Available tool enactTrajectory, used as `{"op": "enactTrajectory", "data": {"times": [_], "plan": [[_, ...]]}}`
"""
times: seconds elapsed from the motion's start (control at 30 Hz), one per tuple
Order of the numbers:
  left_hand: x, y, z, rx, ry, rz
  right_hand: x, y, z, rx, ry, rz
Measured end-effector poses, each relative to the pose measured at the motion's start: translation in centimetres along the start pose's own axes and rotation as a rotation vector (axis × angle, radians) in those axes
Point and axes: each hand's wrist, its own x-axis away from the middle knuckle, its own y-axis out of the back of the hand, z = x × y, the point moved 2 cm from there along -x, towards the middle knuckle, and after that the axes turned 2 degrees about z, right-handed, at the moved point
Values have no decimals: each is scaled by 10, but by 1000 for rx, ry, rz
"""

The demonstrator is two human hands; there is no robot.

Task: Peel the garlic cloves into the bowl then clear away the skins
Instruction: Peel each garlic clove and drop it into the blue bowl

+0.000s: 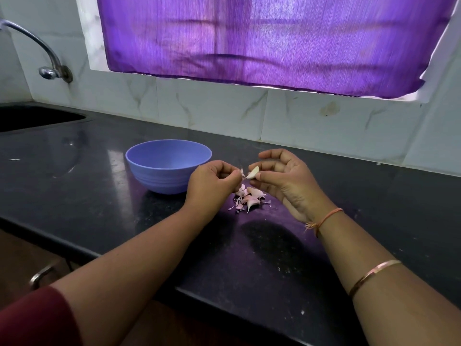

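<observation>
A blue-violet bowl [159, 168] stands on the black counter [74, 186], and no cloves show inside it from here. Just right of the bowl, my right hand [287, 181] pinches a pale garlic clove [254, 172] between thumb and fingers. My left hand [212, 181] faces it, its fingertips pinching a strip of garlic skin [241, 172] next to the clove. Below the two hands lies a small pile of pinkish skins and clove pieces [249, 199] on the counter.
A dark sink [30, 117] is set into the counter at the far left, under a chrome tap [47, 63]. A tiled wall and a purple curtain [262, 38] close off the back. The counter's front edge runs diagonally at the lower left, above a cabinet handle [43, 273].
</observation>
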Motion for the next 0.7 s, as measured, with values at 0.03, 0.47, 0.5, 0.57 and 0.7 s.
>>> {"op": "enactTrajectory", "data": {"times": [0.03,0.47,0.5,0.57,0.7], "plan": [[0,0,0,14,2,-2,0,0,0,-5,-3,0],[1,-3,-3,-72,-83,36,-1,4,-1,28,-16,-44],[2,-3,-4,-79,-90,44,0,4,-1,34,-19,-47],[4,-4,-5,-89,-111,55,0,4,-1,48,-19,-48],[4,-2,-5,-111,-145,60,0,3,-1,64,-19,-45]]}}
